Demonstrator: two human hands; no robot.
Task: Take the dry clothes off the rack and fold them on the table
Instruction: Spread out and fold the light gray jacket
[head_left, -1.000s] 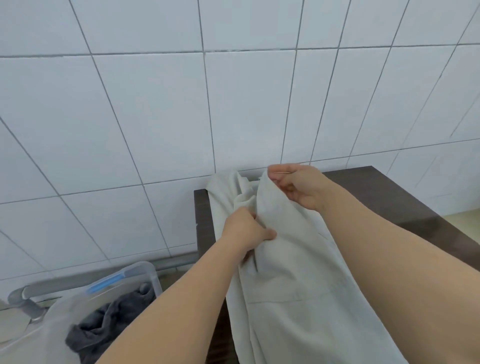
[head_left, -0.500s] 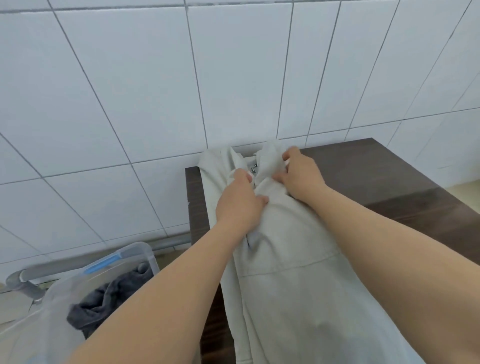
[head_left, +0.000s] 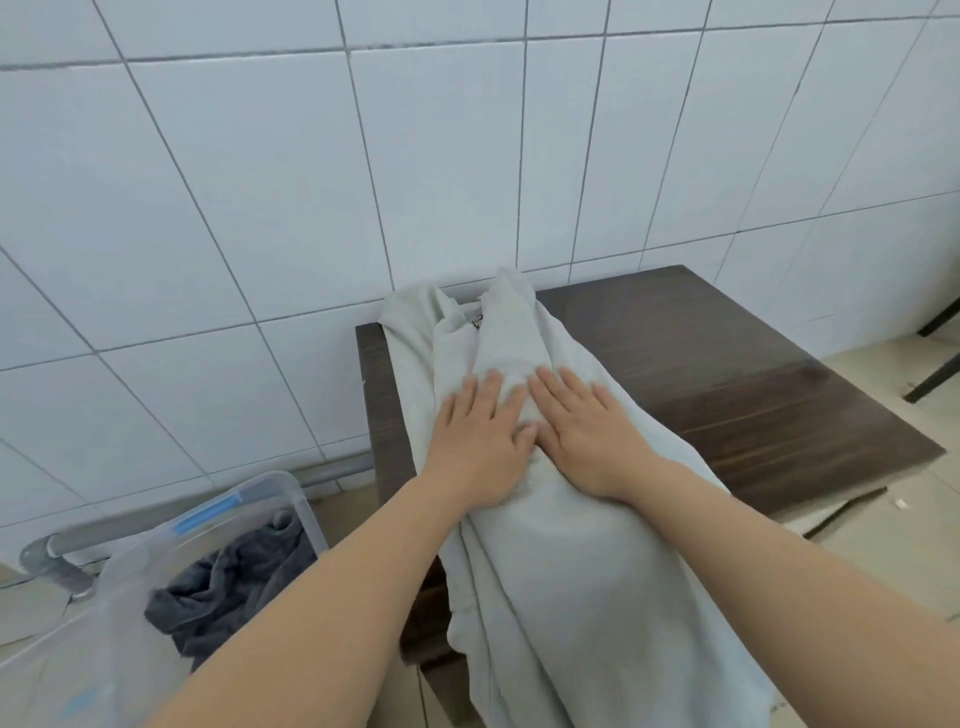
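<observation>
You press both palms on the pale garment (head_left: 545, 545).
Left hand (head_left: 480, 447) and right hand (head_left: 589, 436) flat, fingers spread, gripping nothing, side by side on the dark counter (head_left: 727, 374).

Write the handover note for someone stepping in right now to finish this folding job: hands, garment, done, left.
Left hand: open, palm flat on the pale garment.
Right hand: open, flat beside it, thumbs nearly touching.
The garment lies lengthwise on the dark table, near end hanging over the front edge.
Done: off the rack, laid out, being smoothed.
Left: fold it. Dark grey clothes sit in the clear bin to the left; no rack in view.
</observation>
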